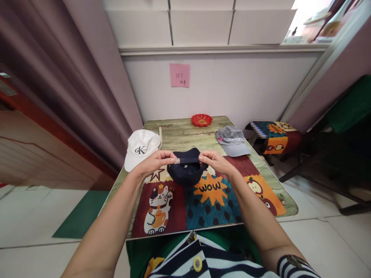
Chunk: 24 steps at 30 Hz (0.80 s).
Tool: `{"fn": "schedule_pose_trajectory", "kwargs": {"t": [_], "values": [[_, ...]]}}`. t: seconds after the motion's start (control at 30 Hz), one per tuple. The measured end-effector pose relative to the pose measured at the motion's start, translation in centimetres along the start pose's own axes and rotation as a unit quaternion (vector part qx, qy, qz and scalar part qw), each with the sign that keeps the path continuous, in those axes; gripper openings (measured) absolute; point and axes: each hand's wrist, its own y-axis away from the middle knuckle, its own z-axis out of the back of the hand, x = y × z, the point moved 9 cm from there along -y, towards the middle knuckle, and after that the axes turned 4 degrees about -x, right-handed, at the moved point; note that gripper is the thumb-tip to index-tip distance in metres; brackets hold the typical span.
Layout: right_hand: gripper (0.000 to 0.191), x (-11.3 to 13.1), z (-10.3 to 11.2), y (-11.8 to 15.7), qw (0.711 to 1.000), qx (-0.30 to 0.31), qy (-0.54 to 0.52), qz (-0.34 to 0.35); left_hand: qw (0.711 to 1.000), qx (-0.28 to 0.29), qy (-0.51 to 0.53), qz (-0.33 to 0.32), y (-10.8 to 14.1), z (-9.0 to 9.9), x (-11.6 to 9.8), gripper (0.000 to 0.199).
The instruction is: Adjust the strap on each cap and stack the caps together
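A dark navy cap (185, 175) is in front of me over the table, its back opening and strap turned towards me. My left hand (160, 160) pinches the left end of the strap, where a pale clear piece shows by the fingertips. On the other end, my right hand (216, 160) has its thumb and fingers closed on the strap. To the left lies a white cap (143, 144) with black letters on its front. A grey cap (232, 141) with a pink mark rests at the right.
The wood-patterned table (174, 129) carries a colourful printed mat (179, 216). At its far edge sits a red scalloped dish (201, 120). A pink note (179, 75) is stuck on the wall. A stool with a printed cover (278, 139) stands to the right.
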Motion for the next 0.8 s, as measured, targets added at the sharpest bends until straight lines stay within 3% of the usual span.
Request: {"fn": "schedule_pose_trajectory", "kwargs": {"t": [0.4,0.5,0.6,0.7,0.8], "values": [[0.038,-0.7,1.3,-0.4,1.000,0.000,-0.015,0.001,0.993,-0.015,0.113,0.018,-0.7,0.0,0.5,0.024],[0.034,-2.0,1.5,-0.1,0.999,0.037,-0.016,-0.028,0.982,-0.011,0.185,0.045,-0.5,0.1,1.1,0.023],[0.034,-3.4,1.6,0.6,0.992,0.091,-0.028,-0.078,0.972,-0.005,0.230,0.044,-0.3,0.5,0.4,0.024],[0.031,-2.3,1.8,0.7,0.983,0.096,-0.146,-0.064,0.961,-0.004,0.277,0.024,-0.4,1.1,-1.3,0.024],[0.038,-0.1,2.3,-0.3,0.953,0.020,-0.302,-0.022,0.932,-0.073,0.354,-0.004,-0.9,2.2,-2.4,0.022]]}}
